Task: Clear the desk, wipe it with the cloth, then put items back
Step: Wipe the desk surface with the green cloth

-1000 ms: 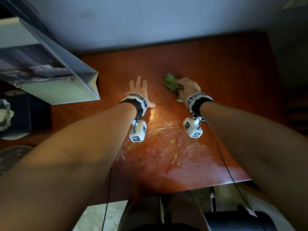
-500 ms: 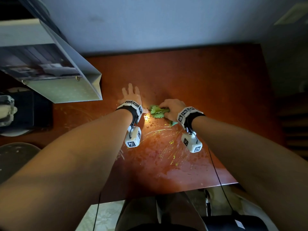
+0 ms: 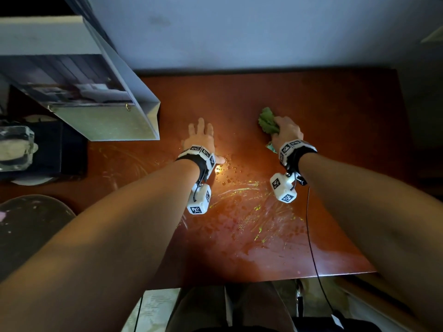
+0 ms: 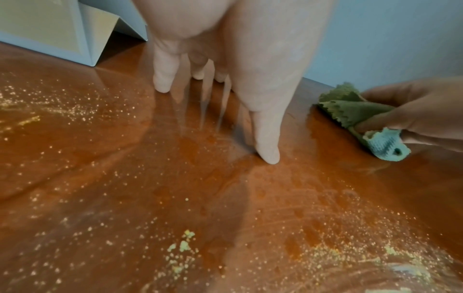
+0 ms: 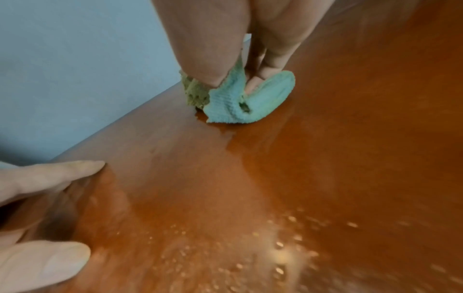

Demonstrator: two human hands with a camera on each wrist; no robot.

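Observation:
A crumpled green cloth (image 3: 267, 122) (image 4: 350, 111) (image 5: 233, 103) lies bunched on the reddish-brown desk (image 3: 323, 111), towards the far right of its middle. My right hand (image 3: 285, 133) (image 5: 240, 59) grips the cloth and presses it onto the wood; my fingers hide its middle. My left hand (image 3: 200, 137) (image 4: 225, 79) lies flat on the desk to the left of the cloth, fingers straight and spread, holding nothing. Wet streaks and pale crumbs (image 3: 244, 207) (image 4: 183, 245) cover the near half of the desk.
A grey open box or drawer (image 3: 100, 99) overhangs the desk's far left corner. A blue wall (image 3: 239, 32) runs along the back edge. Dark objects (image 3: 43, 149) sit left of the desk. A black cable (image 3: 309, 236) trails from my right wrist over the front edge.
My right hand has swept the cloth from beside my left thumb out to the right and farther back. My left hand stays flat in the same spot.

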